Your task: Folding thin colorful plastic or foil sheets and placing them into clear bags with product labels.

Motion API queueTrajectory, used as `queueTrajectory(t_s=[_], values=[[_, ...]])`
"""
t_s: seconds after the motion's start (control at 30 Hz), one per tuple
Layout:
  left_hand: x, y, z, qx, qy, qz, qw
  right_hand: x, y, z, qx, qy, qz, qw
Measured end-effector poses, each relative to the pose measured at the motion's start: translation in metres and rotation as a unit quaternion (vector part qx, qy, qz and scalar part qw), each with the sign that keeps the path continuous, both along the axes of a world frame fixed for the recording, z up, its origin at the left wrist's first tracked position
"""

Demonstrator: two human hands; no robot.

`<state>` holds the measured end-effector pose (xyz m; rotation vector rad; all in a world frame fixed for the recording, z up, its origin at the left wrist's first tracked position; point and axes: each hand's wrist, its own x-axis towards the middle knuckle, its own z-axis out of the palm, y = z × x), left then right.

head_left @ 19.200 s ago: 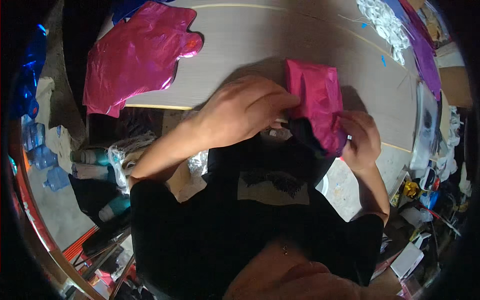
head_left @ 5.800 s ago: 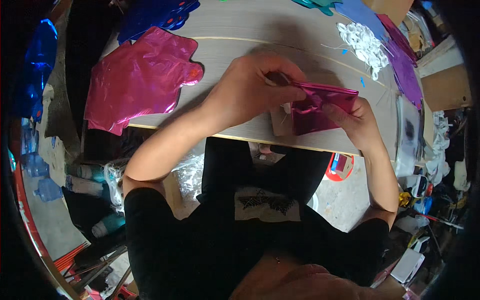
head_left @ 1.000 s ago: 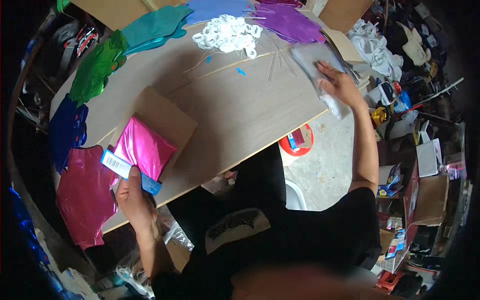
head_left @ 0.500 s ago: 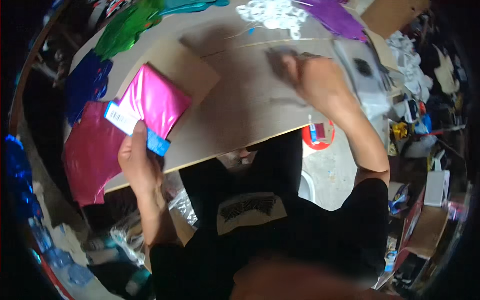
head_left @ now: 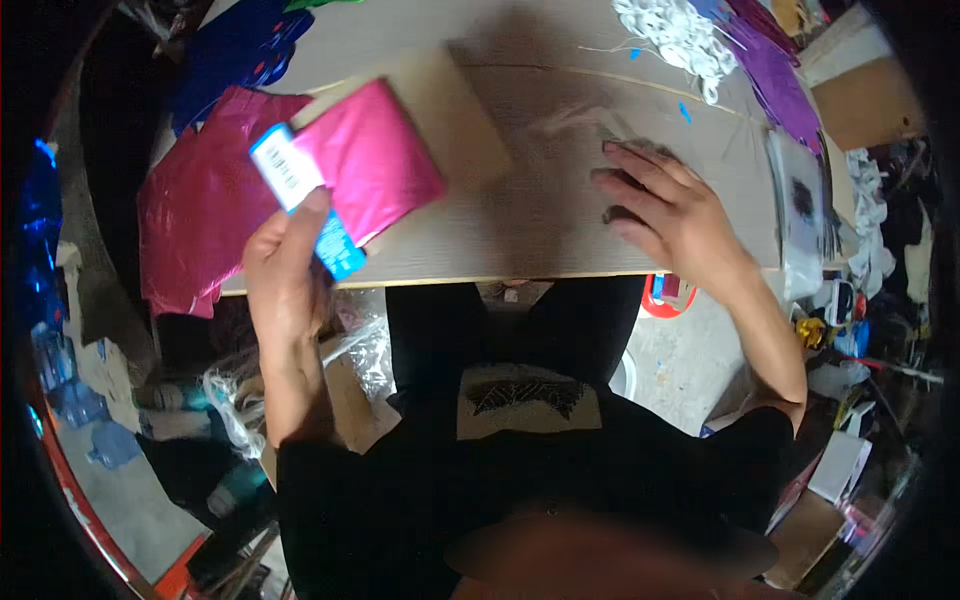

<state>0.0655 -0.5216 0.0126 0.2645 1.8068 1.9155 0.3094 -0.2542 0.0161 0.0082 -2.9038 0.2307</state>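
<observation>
My left hand (head_left: 290, 245) pinches a blue and white barcode card (head_left: 345, 250) between thumb and fingers. Against the card is a folded pink foil packet (head_left: 375, 160), raised over the left part of the table. A tan cardboard square (head_left: 455, 110) shows behind the packet; whether I hold it too, I cannot tell. My right hand (head_left: 680, 215) is over the table's right side, palm down, fingers apart. Beside its fingertips is a faint, blurred, see-through patch, perhaps plastic film.
A magenta foil sheet (head_left: 205, 200) hangs over the table's left edge, near dark blue foil (head_left: 240, 60). White looped pieces (head_left: 680, 45) and purple foil (head_left: 775, 75) lie at the far right. Clear plastic bags (head_left: 800, 215) sit at the right edge. Below is a red container (head_left: 665, 305).
The view has shifted, so the table sits higher in it. My right hand has come nearer, and its fingers have spread. The packet and card stay in my left hand.
</observation>
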Motion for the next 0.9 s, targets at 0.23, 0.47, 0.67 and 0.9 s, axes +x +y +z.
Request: queueTrajectory(t_s=[0.23,0.47,0.67,0.9], values=[[-0.010,-0.002,0.003,-0.076,-0.052,-0.169,0.981,-0.048,-0.011,0.022,0.055,-0.075,0.031,0.995],[-0.016,0.001,0.003,-0.140,0.007,-0.175,0.975,-0.073,0.011,0.018,0.074,-0.131,0.171,0.974],[-0.033,-0.001,0.007,-0.175,0.050,-0.194,0.964,-0.080,0.013,0.005,0.024,-0.057,0.208,0.976],[-0.032,0.002,0.013,-0.200,0.083,-0.202,0.955,-0.086,0.024,-0.007,-0.001,-0.027,0.308,0.951]])
